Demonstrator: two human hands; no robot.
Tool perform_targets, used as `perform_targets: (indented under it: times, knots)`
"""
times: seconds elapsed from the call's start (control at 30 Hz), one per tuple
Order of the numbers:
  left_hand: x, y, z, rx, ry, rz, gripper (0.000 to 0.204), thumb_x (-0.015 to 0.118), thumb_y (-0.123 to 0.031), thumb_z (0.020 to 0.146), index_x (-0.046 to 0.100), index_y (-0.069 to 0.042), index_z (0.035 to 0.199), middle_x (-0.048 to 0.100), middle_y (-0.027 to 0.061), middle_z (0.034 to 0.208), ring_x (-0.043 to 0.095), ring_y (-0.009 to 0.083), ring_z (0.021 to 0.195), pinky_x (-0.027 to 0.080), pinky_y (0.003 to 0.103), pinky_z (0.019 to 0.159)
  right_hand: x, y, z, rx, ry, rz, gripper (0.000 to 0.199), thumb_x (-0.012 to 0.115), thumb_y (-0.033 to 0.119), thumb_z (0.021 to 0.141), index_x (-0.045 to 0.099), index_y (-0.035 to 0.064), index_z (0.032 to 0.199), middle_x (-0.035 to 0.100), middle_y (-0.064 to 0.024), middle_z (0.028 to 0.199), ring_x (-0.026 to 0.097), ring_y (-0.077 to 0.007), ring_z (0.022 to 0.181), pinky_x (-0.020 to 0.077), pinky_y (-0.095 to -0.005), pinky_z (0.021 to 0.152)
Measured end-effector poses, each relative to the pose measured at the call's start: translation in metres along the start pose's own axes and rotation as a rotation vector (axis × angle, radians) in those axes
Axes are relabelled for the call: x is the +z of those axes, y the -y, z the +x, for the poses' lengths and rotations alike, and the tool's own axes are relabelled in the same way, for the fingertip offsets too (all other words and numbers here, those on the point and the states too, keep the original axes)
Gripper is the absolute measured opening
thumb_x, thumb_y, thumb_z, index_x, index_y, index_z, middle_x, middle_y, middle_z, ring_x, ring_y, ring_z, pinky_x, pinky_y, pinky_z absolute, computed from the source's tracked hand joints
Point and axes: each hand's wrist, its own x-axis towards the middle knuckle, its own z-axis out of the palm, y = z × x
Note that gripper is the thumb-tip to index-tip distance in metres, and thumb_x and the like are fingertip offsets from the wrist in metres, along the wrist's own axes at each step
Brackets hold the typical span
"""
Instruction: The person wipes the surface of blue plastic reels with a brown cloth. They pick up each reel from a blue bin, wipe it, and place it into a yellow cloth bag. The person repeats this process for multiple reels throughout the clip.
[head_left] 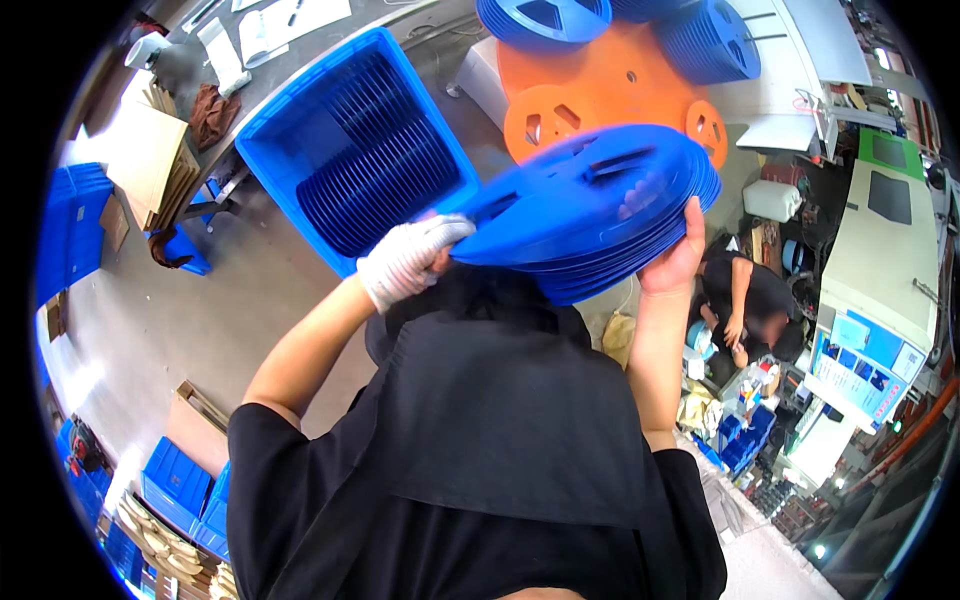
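I hold a stack of blue plastic reel discs (590,215) tilted in front of me, its top disc smeared by motion. My left hand (415,258), in a white glove, is closed on the left rim of the stack. Bare, my right hand (675,260) grips the right side, its thumb up along the edges and some fingers hidden or seen through an opening. To the left of the stack stands a blue crate (258,150) with a row of similar dark blue discs (375,185) on edge inside.
Beyond the stack lies an orange surface (650,75) with orange discs (540,118) and blue reel stacks (705,45). A grey workbench (330,45) runs along the far left. At right, a person (755,300) crouches near a large white-and-green machine (885,230). Blue crates (175,485) stand lower left.
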Motion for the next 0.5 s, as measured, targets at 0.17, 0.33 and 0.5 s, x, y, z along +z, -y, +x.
perform_targets:
  times: [0.17, 0.33, 0.5]
  knots:
    - [-0.03, -0.023, -0.025, -0.519, -0.445, -1.344, 0.038, 0.068, -0.014, 0.083, 0.054, 0.0, 0.115, 0.064, 0.0114, 0.101, 0.062, 0.0278, 0.101, 0.049, 0.04, 0.092, -0.071, -0.015, 0.028, 0.072, 0.175, -0.003, 0.035, 0.055, 0.033, 0.092, 0.057, 0.0028, 0.108, 0.047, -0.0015, 0.072, 0.046, -0.0154, 0.067, 0.0434, -0.0347, 0.068]
    - [-0.034, 0.003, -0.057, -0.521, -0.62, -1.594, 0.048, 0.078, -0.015, 0.072, 0.055, -0.002, 0.112, 0.063, 0.0118, 0.097, 0.063, 0.0345, 0.099, 0.051, 0.049, 0.09, -0.09, -0.034, 0.01, 0.07, 0.081, 0.03, 0.031, 0.056, 0.028, 0.089, 0.057, 0.0027, 0.106, 0.05, -0.0024, 0.072, 0.049, -0.0161, 0.066, 0.0471, -0.0367, 0.069]
    - [-0.03, 0.015, -0.068, -0.471, -0.619, -1.694, 0.042, 0.076, -0.012, 0.073, 0.057, -0.005, 0.109, 0.063, 0.0106, 0.095, 0.062, 0.0333, 0.098, 0.051, 0.049, 0.089, -0.085, -0.042, 0.007, 0.066, 0.091, 0.025, 0.031, 0.057, 0.028, 0.088, 0.058, 0.0026, 0.106, 0.052, -0.0033, 0.072, 0.052, -0.0167, 0.066, 0.0487, -0.0375, 0.068]
